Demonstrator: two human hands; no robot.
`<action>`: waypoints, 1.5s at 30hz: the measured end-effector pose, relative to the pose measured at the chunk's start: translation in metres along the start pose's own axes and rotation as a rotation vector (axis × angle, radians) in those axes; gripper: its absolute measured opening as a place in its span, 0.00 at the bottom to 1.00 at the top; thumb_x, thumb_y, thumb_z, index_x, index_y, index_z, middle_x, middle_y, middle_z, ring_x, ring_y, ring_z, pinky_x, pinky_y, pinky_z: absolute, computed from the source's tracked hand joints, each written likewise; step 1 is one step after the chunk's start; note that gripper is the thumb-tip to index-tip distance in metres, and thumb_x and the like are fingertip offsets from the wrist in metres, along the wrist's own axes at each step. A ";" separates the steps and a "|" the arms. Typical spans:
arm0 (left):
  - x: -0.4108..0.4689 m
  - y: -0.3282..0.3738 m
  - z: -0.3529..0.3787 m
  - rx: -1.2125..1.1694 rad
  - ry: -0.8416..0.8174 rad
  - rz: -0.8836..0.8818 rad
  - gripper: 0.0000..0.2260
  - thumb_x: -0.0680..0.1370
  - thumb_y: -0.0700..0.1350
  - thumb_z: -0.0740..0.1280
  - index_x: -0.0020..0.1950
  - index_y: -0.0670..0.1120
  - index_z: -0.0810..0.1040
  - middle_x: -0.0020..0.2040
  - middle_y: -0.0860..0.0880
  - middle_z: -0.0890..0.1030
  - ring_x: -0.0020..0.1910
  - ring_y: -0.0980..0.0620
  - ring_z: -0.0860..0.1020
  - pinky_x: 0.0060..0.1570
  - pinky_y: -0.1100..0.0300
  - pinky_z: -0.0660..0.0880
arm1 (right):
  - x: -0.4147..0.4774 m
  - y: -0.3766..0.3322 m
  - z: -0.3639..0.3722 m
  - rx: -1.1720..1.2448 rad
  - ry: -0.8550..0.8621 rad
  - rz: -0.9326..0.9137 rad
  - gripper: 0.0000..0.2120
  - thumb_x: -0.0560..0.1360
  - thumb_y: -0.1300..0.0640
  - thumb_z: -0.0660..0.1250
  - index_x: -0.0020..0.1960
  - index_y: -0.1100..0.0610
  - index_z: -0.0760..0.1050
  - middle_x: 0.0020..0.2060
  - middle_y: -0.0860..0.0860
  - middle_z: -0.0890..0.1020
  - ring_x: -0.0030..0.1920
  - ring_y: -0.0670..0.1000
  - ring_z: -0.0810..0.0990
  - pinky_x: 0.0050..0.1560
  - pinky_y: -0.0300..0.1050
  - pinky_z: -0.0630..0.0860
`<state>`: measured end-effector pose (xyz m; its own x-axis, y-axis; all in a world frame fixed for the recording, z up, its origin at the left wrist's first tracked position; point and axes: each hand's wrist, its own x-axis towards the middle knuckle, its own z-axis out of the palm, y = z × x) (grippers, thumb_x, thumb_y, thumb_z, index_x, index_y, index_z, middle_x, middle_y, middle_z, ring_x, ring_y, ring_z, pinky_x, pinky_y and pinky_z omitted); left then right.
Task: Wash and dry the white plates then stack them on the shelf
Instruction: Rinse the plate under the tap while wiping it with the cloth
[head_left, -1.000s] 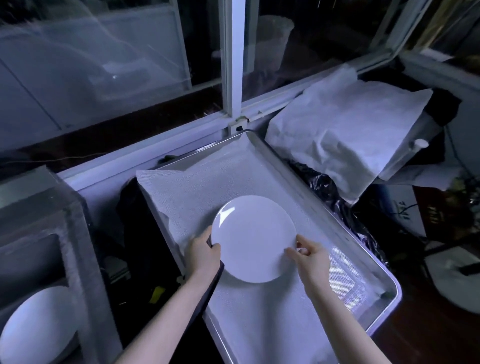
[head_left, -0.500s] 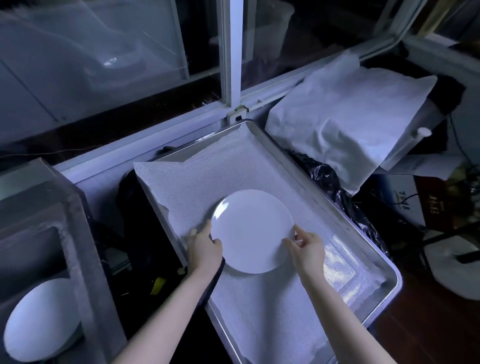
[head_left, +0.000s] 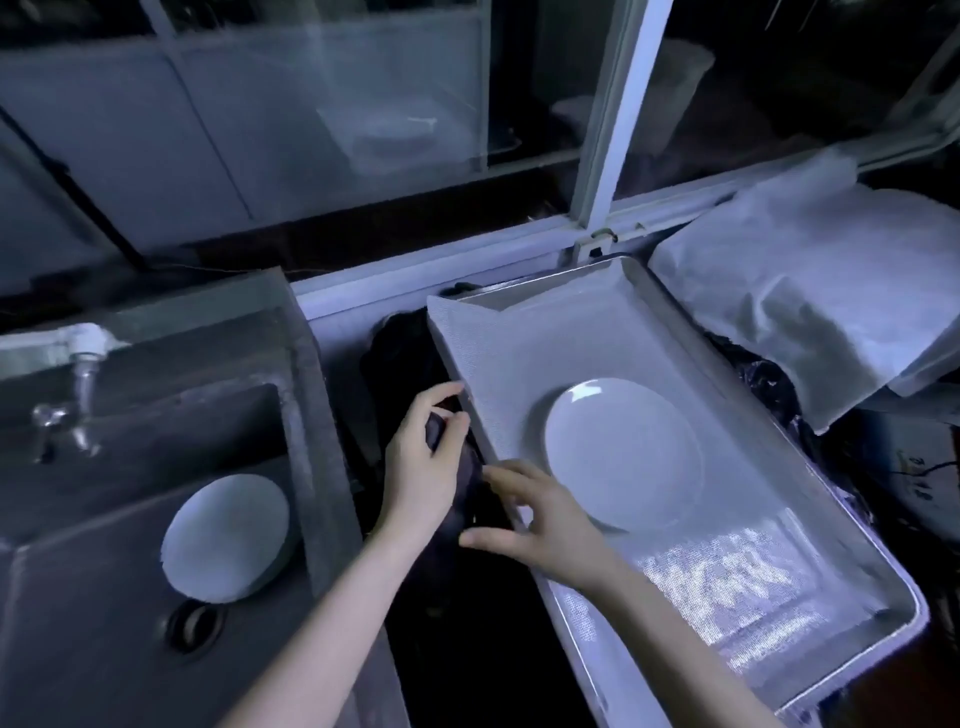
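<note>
White plate (head_left: 623, 452) lies flat in the lined tray (head_left: 571, 338), centre right; a second plate (head_left: 228, 535) rests in the sink (head_left: 104, 623), lower left. Left hand (head_left: 421, 467) pinches a dark cloth (head_left: 467, 488) beside the tray's rim; right hand (head_left: 540, 525), fingers spread, hovers there. Likely hazard: the sink plate, if wet, slipping when lifted.

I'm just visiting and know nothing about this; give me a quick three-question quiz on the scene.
1. True or false: the left hand is empty.
2. How many white plates show? A one, B two, C three.
3. Fill in: one plate lies in the lined tray; the second plate lies in the ___.
Key: 1 false, its fingers grip a dark cloth; 2 B; 3 sink.
</note>
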<state>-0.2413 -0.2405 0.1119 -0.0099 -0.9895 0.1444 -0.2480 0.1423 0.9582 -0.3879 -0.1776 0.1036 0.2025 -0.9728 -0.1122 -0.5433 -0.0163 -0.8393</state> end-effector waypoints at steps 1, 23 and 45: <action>-0.001 0.004 -0.019 -0.015 0.032 0.019 0.13 0.79 0.40 0.66 0.59 0.56 0.78 0.42 0.53 0.79 0.46 0.59 0.78 0.52 0.72 0.69 | 0.008 -0.012 0.013 -0.038 -0.028 -0.031 0.27 0.68 0.46 0.79 0.64 0.54 0.79 0.59 0.48 0.78 0.59 0.45 0.76 0.62 0.37 0.70; -0.075 -0.125 -0.371 -0.122 0.207 -0.329 0.36 0.75 0.34 0.70 0.75 0.61 0.62 0.69 0.58 0.73 0.67 0.60 0.72 0.61 0.68 0.69 | 0.144 -0.216 0.304 0.350 -0.090 0.113 0.05 0.79 0.61 0.68 0.52 0.59 0.82 0.40 0.59 0.84 0.38 0.49 0.81 0.37 0.47 0.82; 0.003 -0.330 -0.372 0.272 0.211 -0.638 0.18 0.76 0.42 0.69 0.65 0.51 0.73 0.59 0.57 0.77 0.58 0.56 0.74 0.54 0.65 0.66 | 0.276 -0.007 0.406 -0.243 -0.251 0.626 0.28 0.78 0.54 0.67 0.76 0.54 0.66 0.65 0.57 0.76 0.60 0.58 0.78 0.49 0.42 0.72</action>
<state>0.2008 -0.2809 -0.1121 0.3976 -0.8477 -0.3511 -0.3756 -0.4995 0.7806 0.0020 -0.3522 -0.1376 -0.0408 -0.7345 -0.6774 -0.7793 0.4476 -0.4385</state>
